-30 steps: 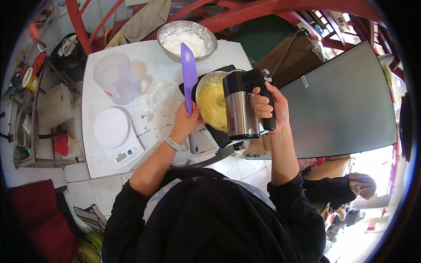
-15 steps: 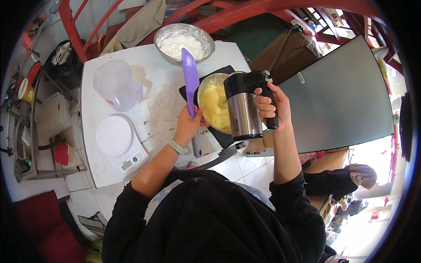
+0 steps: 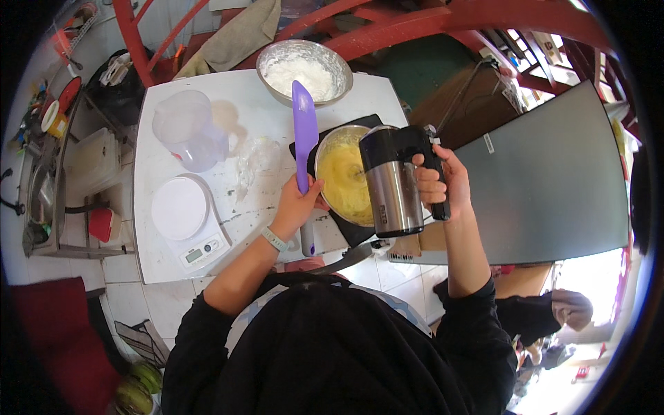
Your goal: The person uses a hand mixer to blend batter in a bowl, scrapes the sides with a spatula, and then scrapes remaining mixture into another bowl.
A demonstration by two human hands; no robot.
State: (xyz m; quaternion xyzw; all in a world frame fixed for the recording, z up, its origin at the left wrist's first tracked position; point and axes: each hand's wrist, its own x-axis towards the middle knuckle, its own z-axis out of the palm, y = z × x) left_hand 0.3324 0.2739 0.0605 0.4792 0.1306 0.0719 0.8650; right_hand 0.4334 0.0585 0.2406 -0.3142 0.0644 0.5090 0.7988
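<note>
My left hand (image 3: 294, 204) is closed round a purple spatula (image 3: 302, 124), its grey handle (image 3: 307, 235) below my fingers, and touches the left rim of a steel bowl of yellow batter (image 3: 335, 176). My right hand (image 3: 443, 180) grips the handle of a black-and-steel hand mixer (image 3: 391, 194), held over that bowl with its beaters in the batter and partly hidden. A black mat (image 3: 360, 233) lies under the bowl. Behind stands a steel bowl of white powder (image 3: 280, 72). To the left are a clear plastic jug (image 3: 187, 128) and a white digital scale (image 3: 180, 207).
The white table (image 3: 149, 266) holds these things. A grey panel surface (image 3: 553, 187) is at the right. A metal rack with kitchenware (image 3: 55, 194) stands left, red railings (image 3: 380, 21) behind. Another person (image 3: 526, 318) is at lower right. Green bananas (image 3: 138, 387) lie at lower left.
The table and its things have shifted slightly down in the picture as the view moved. Both hands keep their holds, and the mixer stays over the batter bowl.
</note>
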